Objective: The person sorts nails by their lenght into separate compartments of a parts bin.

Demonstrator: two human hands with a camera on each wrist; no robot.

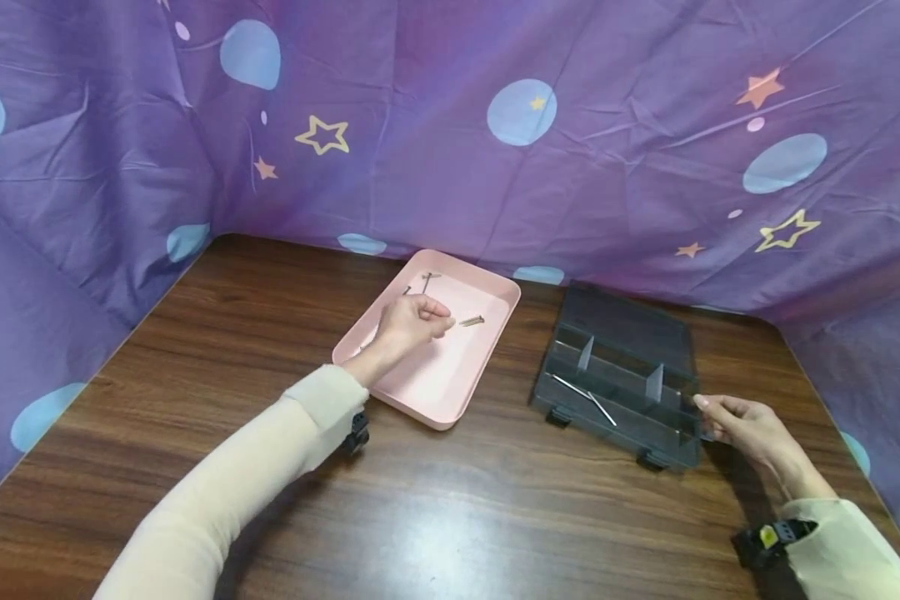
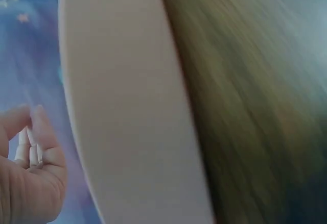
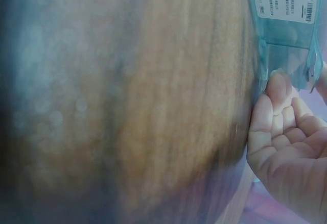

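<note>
Over the pink tray (image 1: 438, 421), my left hand (image 1: 408, 323) has its thumb and forefinger brought together. Brass-coloured screws (image 1: 472, 321) show right at these fingertips; I cannot tell whether the hand pinches one. In the left wrist view the left hand (image 2: 36, 168) appears beyond the tray's wall (image 2: 127, 101). My right hand (image 1: 753, 433) grips the near right end of a dark see-through compartment box (image 1: 622, 400), with its lid (image 1: 626, 321) laid back. In the right wrist view, the right hand's thumb and fingers meet at the box's clear end tab (image 3: 286, 60).
Thin silver rods (image 1: 587, 400) lie in the box's front compartment, below upright dividers (image 1: 654, 383). Silver screws (image 1: 426, 283) rest at the tray's far left. Tray and box stand on a wooden table (image 1: 435, 508), with a purple patterned cloth (image 1: 435, 167) behind.
</note>
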